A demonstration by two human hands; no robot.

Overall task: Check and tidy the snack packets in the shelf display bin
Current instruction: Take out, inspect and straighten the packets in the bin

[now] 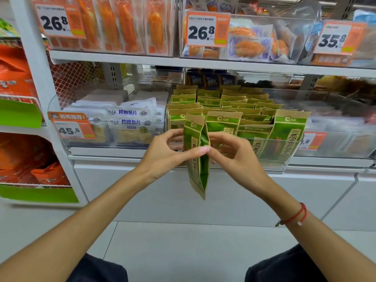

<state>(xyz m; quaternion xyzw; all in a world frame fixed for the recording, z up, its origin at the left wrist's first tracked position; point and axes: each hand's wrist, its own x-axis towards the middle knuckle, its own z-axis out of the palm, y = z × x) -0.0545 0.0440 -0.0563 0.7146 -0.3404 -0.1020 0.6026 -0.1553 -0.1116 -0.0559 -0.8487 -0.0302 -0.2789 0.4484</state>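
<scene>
I have both hands, left hand (162, 151) and right hand (234, 153), pinching one upright packet (196, 159); its bin (284, 159) lies just beyond, probably slightly right.

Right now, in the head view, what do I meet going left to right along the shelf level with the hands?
45.8 price tag → white fish-slice packets → left hand → held green packet → right hand → green packets in the clear bin

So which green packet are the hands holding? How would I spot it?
Find the clear bin full of green packets on the middle shelf. In front of its left end, both hands pinch one packet. It alone hangs outside the bin, turned edge-on.
</scene>
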